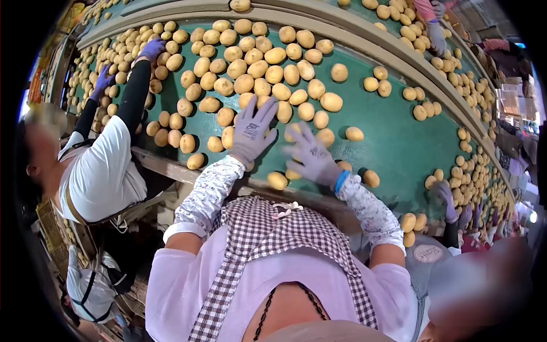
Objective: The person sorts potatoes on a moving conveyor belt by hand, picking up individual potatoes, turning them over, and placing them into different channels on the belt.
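My left hand, in a grey-lilac work glove, lies palm down with its fingers spread at the near edge of a cluster of potatoes. Its fingertips reach against several of them. To the right, my right hand wears a matching glove with a blue band at the wrist. Its fingers are apart and slightly blurred, and potatoes lie around and partly under it, such as one potato by the thumb side. Whether the palm touches any of them is hidden. All the potatoes rest on a green conveyor belt.
A wooden edge runs along the belt's near side, and a beige rail divides it from another potato lane. Co-workers' gloved hands are at the left and right. Loose potatoes lie scattered right of centre.
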The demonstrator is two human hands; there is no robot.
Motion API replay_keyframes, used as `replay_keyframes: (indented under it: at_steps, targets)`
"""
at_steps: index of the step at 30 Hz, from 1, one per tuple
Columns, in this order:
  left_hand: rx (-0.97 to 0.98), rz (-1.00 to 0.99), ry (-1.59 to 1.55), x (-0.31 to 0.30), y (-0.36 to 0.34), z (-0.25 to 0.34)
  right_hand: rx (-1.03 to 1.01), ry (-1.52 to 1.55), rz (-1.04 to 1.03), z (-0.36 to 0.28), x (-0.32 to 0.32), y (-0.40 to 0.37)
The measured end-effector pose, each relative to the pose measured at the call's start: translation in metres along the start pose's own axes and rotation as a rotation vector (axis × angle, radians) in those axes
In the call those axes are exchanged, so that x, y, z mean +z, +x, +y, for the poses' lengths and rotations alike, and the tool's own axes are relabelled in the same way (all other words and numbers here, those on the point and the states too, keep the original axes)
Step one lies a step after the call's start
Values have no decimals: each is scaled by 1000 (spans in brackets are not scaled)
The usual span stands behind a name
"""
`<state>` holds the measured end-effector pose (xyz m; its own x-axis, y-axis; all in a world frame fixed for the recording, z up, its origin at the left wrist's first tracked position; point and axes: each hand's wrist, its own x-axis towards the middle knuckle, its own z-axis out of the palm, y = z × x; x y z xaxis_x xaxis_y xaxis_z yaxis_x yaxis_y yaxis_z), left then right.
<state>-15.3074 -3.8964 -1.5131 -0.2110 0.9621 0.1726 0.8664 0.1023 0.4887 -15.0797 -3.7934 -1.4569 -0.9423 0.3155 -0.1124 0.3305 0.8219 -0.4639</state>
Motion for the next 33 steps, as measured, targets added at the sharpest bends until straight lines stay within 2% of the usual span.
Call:
replay_keyframes:
  at_steps: [2,3,5,7,8,10,11,12,13,15,16,17,18,19,21,22,23,24,25,27,28,29,30,32,33]
  targets:
    - [-60,-29,131,-16,-12,-12,-216,151,-142,-10,-13,-7]
    - [-145,-34,198,-24,-19,-30,-210,149,-138,-7,-28,-3]
    - [-287,22,229,-37,-44,-91,427,888,-70,9,-55,14]
    - [-352,-28,325,-66,-58,-137,305,79,237,39,-67,22]
    - [-363,-54,411,-76,-70,-165,296,78,241,49,-66,23]
    - [-537,-31,339,-79,-96,-225,662,-41,46,63,-53,29]
    - [-633,-27,276,-89,-102,-242,657,-35,42,54,-45,35]
    - [-730,-90,362,-97,-108,-255,693,-172,-51,43,-35,39]
    - [-728,2,360,-99,-116,-263,724,-314,-139,36,-30,46]
    - [-613,225,220,-104,-116,-247,736,-336,-167,39,-35,55]
    - [-472,304,168,-106,-106,-230,832,-177,-189,54,-39,60]
    - [-379,273,245,-113,-97,-197,920,-18,-206,69,-45,65]
    - [-286,292,38,-109,-85,-174,933,185,-196,72,-66,75]
    - [-151,353,31,-99,-79,-145,936,181,-198,82,-74,84]
    - [-111,-44,-320,-102,-63,-95,905,602,20,97,-84,104]
    - [74,-84,-344,-95,-60,-82,900,593,15,99,-77,112]
    - [304,-93,-257,-69,-74,-84,777,318,-22,103,-65,122]
    - [362,-104,-244,-52,-86,-91,645,49,-56,105,-56,134]
    - [422,-122,-229,-47,-94,-99,636,51,-59,100,-58,151]
    - [344,-106,-238,-53,-92,-119,565,89,-191,69,-82,192]
    - [274,-94,-255,-56,-89,-131,650,274,-49,36,-94,211]
    - [277,-102,-257,-59,-86,-147,527,235,47,28,-89,228]
    - [191,-132,-229,-63,-81,-167,404,194,147,24,-84,247]
    - [95,-134,-62,-78,-75,-200,244,379,35,1,-66,288]
    - [81,-104,75,-89,-73,-215,157,318,-48,10,-40,309]
